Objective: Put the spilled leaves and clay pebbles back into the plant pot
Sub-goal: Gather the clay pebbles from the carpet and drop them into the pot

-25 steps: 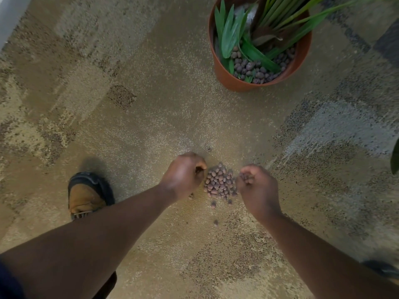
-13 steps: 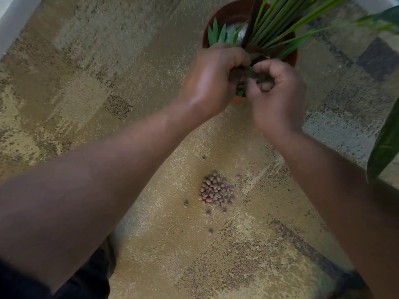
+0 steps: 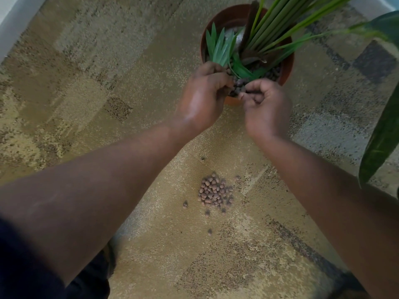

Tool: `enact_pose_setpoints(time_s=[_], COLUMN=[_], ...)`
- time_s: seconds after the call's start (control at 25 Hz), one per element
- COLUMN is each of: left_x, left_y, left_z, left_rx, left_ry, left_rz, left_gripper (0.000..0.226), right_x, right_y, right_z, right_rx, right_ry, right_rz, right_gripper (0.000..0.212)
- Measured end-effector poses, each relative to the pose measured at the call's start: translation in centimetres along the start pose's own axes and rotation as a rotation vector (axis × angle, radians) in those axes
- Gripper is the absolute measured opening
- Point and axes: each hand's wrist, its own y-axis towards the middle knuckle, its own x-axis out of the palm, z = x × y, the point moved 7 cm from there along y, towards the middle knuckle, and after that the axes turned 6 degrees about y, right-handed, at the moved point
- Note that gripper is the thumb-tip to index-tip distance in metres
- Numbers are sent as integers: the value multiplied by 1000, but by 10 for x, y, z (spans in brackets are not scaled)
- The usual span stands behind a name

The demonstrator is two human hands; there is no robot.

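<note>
One view only for me here: head cam, worn, wide-angle, looking steeply down and forward over both forearms at the carpet (image 3: 90, 87). Close range, arms fill the lower frame. The plant pot (image 3: 288, 67) sits top centre-right, a white wall edge (image 3: 13, 20) cuts the top-left corner. No second view to overlap.
</note>
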Motion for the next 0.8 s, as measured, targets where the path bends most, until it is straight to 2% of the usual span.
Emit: enact_pose_setpoints(time_s=[0.16,0.28,0.36,0.44,0.56,0.6,0.68,0.8], left_x=[0,5,18,43,77,81,87,97], left_y=[-2,-25,-63,-112,-200,-224,-247,-250], left_z=[2,15,18,0,-54,-65,-72,-64], left_rx=[15,140,238,172,-167,-228,-243,-221], left_ry=[2,11,64,83,173,207,237,245], left_rz=[18,45,-26,-284,-845,-958,-1008,-975], left_gripper=[11,16,20,28,55,64,64,29], right_x=[-1,8,15,19,18,18,21,34], right_y=[-11,-49,-84,-112,-143,-151,-163,-177], right_z=[-9,-3,18,58,121,134,150,156], right_rx=[-114,-303,-398,-259,125,198,248,219], right_ry=[-79,-313,-478,-550,-497,-470,-460,-519], right_rz=[-36,-185,-290,-441,-620,-651,-674,-692], right_gripper=[22,21,20,31,62,71,77,56])
